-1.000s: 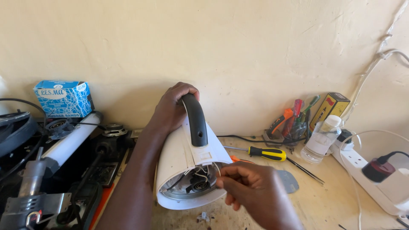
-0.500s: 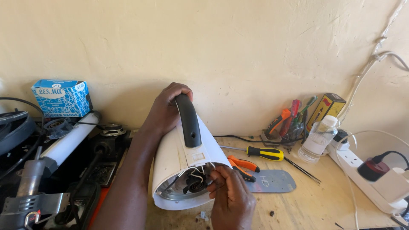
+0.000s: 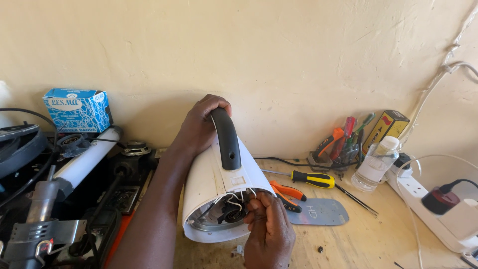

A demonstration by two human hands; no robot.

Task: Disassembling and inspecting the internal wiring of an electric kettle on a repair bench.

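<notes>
Appliance: a white kettle body (image 3: pixel 209 189) with a black handle (image 3: pixel 226 139) is being held tilted on the desk (image 3: pixel 378 239), its open base turned toward the camera.
Position: the body is being kept at the centre of the desk, just in front of the wall, between the dark equipment on the left and the hand tools on the right.
Left hand (image 3: pixel 199 127): it is being closed around the far end of the body, beside the upper end of the handle, and the shell is being steadied by it.
Right hand (image 3: pixel 269 229): it is being curled at the open base, with the fingertips pinched on thin white wires (image 3: pixel 238 197) coming out of the cavity.
Handling: the shell is judged to be light, rigid and smooth plastic, and likely to slip; the handle or the rim of the base is being judged the safest hold.
Fragile parts: the wires and the dark fittings inside are judged to be delicate and are not to be pulled hard.
Nearby items: a yellow-and-black screwdriver (image 3: pixel 311 178), orange pliers (image 3: pixel 288 193) and a grey plate (image 3: pixel 318 211) are lying just beside the body; a clear bottle (image 3: pixel 376 164) and a white power strip (image 3: pixel 423 199) are standing farther right.
Hidden: the wire ends, the interior parts and the right thumb are being obscured; the lower rim is partly being cut off by the fingers.
</notes>
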